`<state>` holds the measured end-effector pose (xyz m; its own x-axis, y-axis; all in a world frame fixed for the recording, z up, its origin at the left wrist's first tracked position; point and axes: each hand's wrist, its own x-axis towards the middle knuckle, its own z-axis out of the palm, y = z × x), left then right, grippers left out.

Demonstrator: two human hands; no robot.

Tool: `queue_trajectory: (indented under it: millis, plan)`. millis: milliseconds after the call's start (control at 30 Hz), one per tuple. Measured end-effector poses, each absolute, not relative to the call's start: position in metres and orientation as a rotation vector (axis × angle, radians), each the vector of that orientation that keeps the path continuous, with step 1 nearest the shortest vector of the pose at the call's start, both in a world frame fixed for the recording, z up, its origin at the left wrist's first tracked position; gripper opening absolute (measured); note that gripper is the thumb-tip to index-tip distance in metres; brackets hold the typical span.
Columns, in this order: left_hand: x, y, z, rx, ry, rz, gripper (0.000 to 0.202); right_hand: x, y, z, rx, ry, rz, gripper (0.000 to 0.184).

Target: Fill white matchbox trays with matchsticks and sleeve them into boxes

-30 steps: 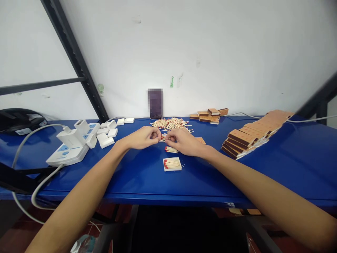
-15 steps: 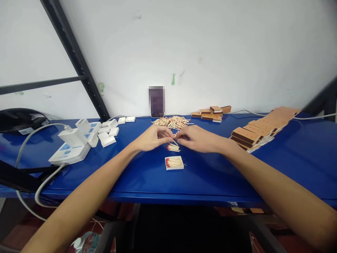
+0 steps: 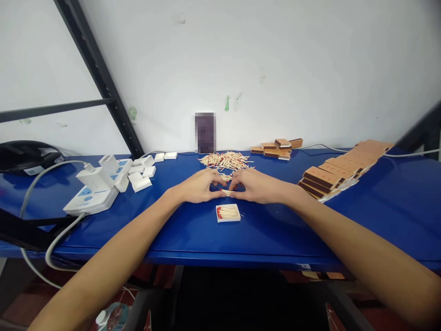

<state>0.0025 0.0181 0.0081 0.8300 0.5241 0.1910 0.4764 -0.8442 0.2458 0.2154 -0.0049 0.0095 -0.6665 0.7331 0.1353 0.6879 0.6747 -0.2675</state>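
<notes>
A small bundle of red-tipped matches (image 3: 228,193) lies between my two hands on the blue table. My left hand (image 3: 200,185) has thumb and fingers closed on the head end of the bundle. From the other side my right hand (image 3: 254,185) grips the plain ends, partly covering them. Just in front of the hands sits a white matchbox tray (image 3: 228,220) with matches inside, heads to the left. Beyond the fingers, a few loose matches (image 3: 225,177) lead back to a large heap of matches (image 3: 225,160).
Closed brown matchboxes (image 3: 358,158) are lined up at the right, with more matchboxes (image 3: 275,149) by the wall. A power strip (image 3: 91,202) and white empty-looking trays (image 3: 141,183) occupy the left. A pixelated upright device (image 3: 205,133) leans on the wall.
Both hands have come slightly nearer to me, from the loose matches onto the small bundle. Their fingers now close on its two ends. The filled tray has stayed put.
</notes>
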Motion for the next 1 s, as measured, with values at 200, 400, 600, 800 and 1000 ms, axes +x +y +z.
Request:
queue_trajectory:
  millis: [200, 400, 600, 800, 1000]
  plan:
    - [0.005, 0.012, 0.016, 2.914, 0.892, 0.208, 0.022, 0.207, -0.007, 0.009, -1.243, -2.610, 0.399, 0.011]
    - [0.013, 0.010, 0.023, 2.856, 0.946, 0.003, 0.008, 0.204, -0.007, 0.008, -1.300, -2.556, 0.409, 0.008]
    - [0.015, 0.014, 0.023, 2.803, 0.975, 0.030, 0.004, 0.203, -0.010, 0.010, -1.280, -2.634, 0.336, 0.015]
    - [0.018, 0.008, 0.028, 2.772, 0.994, 0.018, 0.001, 0.199, -0.016, 0.012, -1.410, -2.592, 0.255, 0.012]
    - [0.021, 0.007, 0.027, 2.827, 0.958, -0.039, 0.006, 0.193, -0.021, 0.015, -1.447, -2.621, 0.252, 0.011]
